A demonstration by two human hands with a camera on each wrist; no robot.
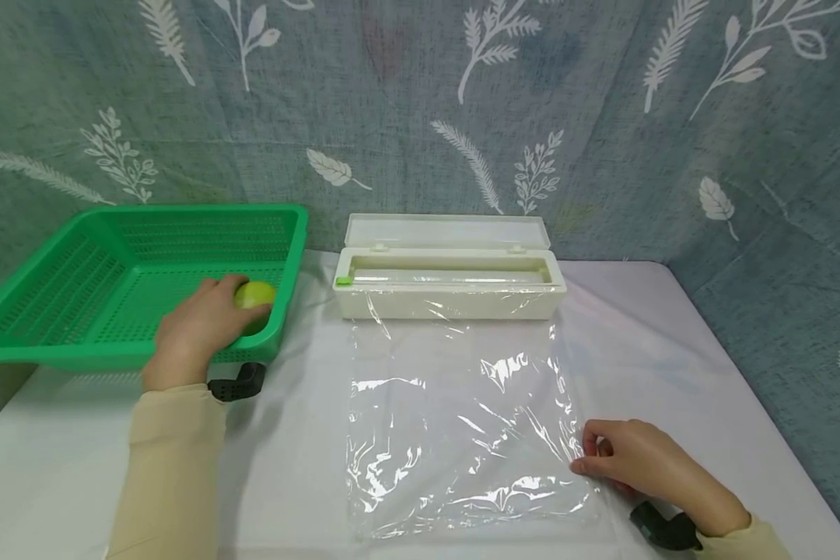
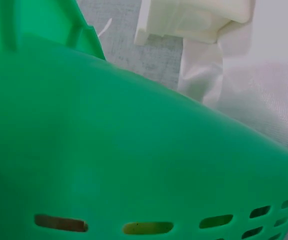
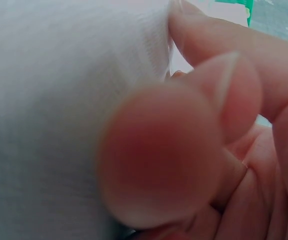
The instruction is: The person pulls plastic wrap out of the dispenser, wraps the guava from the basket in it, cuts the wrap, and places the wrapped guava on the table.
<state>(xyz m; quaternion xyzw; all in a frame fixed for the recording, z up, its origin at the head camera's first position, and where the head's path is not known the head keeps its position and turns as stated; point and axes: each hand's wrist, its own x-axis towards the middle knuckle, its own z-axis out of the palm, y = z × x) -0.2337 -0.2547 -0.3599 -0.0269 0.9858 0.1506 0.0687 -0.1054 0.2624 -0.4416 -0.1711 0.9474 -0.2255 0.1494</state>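
Inside the near right corner of a green basket [image 1: 290,311], my left hand [image 1: 206,319] grips a round yellow-green fruit [image 1: 255,294], its thumb across the front. The left wrist view shows mainly the basket's outer wall [image 2: 134,135], with the hand hidden behind it. A sheet of clear plastic wrap [image 1: 455,412] runs from a white wrap dispenser [image 1: 455,303] over the table toward me. At the sheet's right edge, low down, my right hand [image 1: 633,459] pinches the wrap with thumb and curled index finger. Close up, the right fingers [image 3: 164,155] lie against the white cloth.
The dispenser's clear lid [image 1: 448,231] stands raised at the back, and a small green slider [image 1: 344,281] sits at its left end. A white cloth [image 1: 287,482] covers the table. Behind hangs a grey-green leaf-patterned curtain [image 1: 392,101], which continues along the right side.
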